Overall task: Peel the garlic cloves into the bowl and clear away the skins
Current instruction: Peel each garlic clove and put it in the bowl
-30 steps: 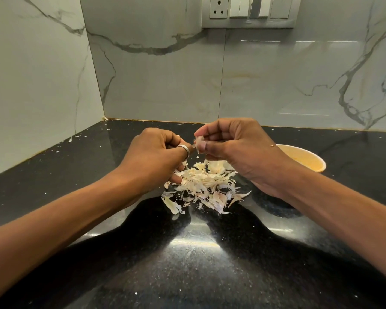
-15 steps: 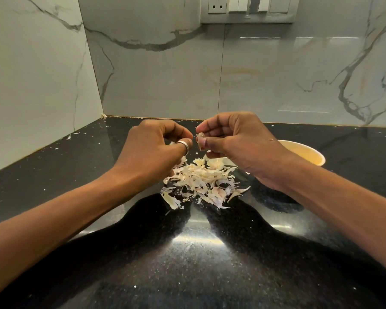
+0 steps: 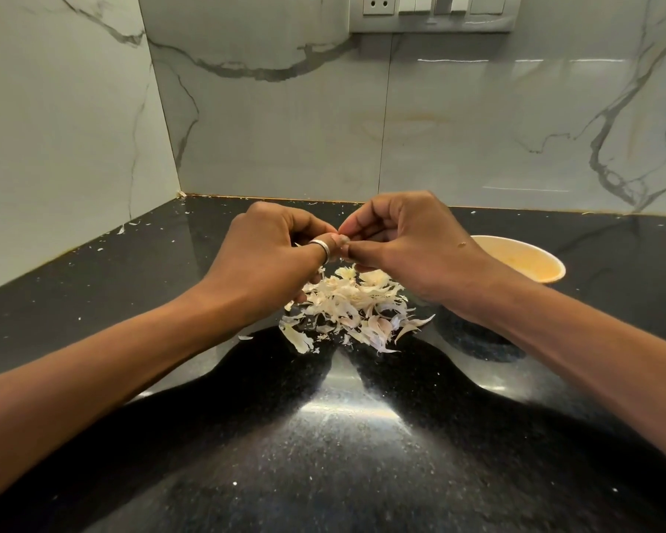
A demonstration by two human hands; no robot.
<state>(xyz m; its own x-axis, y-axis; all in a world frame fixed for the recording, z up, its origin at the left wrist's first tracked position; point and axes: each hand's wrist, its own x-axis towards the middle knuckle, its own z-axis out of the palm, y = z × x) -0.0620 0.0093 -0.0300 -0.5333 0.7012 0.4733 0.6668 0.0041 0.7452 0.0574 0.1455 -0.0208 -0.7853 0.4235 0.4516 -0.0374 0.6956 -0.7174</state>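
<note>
My left hand [image 3: 273, 255] and my right hand [image 3: 404, 244] meet fingertip to fingertip above the counter. Between them they pinch a small garlic clove [image 3: 345, 240], which the fingers almost wholly hide. A silver ring sits on my left thumb. Directly below the hands lies a heap of pale garlic skins [image 3: 352, 313] on the black counter. A cream bowl [image 3: 531, 263] stands to the right, behind my right wrist; its contents are unclear.
The black speckled counter [image 3: 323, 436] runs into a corner of marble wall tiles at the left and back. Small skin scraps [image 3: 122, 228] lie scattered along the left wall edge. A switch and socket panel [image 3: 431, 11] is mounted high on the back wall.
Both hands have closed the small gap between them, so thumbs and fingertips now touch around the clove. The skin heap and bowl have not moved.
</note>
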